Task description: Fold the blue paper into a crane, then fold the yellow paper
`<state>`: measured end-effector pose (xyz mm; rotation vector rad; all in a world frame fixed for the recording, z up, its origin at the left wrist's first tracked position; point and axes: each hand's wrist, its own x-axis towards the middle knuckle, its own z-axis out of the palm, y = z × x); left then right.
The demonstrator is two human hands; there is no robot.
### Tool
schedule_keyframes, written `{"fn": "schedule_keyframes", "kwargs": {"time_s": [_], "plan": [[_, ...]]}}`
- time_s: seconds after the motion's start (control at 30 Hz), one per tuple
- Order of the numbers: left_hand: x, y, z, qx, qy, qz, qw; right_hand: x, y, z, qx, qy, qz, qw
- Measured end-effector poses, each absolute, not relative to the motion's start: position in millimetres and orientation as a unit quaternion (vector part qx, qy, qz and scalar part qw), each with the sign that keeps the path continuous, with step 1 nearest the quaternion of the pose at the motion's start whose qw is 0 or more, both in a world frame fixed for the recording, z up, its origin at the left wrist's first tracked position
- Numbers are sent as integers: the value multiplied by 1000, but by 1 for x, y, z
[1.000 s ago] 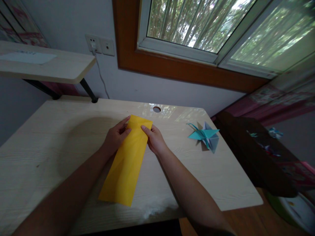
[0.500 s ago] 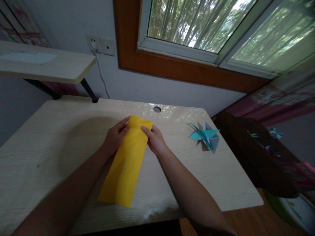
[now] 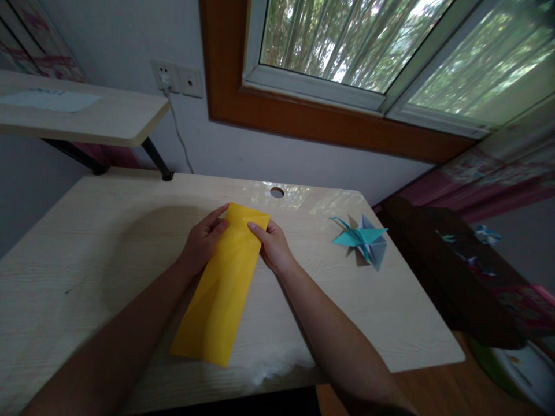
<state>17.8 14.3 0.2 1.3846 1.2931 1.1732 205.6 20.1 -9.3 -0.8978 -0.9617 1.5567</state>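
Observation:
A long folded yellow paper [image 3: 223, 289] lies on the light wooden table [image 3: 87, 260], running from the near edge toward the middle. My left hand [image 3: 203, 242] rests on its far left corner, fingers pressing the paper's edge. My right hand [image 3: 272, 247] holds the far right corner, with the index finger laid on top of the sheet. Both hands pinch the far end of the paper against the table.
Two folded paper cranes, one teal and one blue-grey [image 3: 364, 240], sit on the table to the right. A cable hole [image 3: 276, 192] is near the table's far edge. A raised shelf [image 3: 87, 115] stands at the left; a dark chair [image 3: 451, 271] stands beyond the right edge.
Almost nothing has moved. The near end of the yellow paper has shifted slightly to the left while both hands stay on its far end.

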Motion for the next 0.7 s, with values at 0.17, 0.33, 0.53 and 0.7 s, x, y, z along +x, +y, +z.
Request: {"fn": "schedule_keyframes", "kwargs": {"time_s": [0.17,0.33,0.53,0.7], "plan": [[19,15,1,527,535,472,462,207,23,-18,-356,-409,657,524],[19,19,1,488,502,479,529,207,23,-21,-363,-430,643,519],[17,21,2,487,514,458,537,208,22,-21,-385,-451,624,509],[17,19,4,504,544,454,494,207,21,-19,-397,-465,609,505]]}}
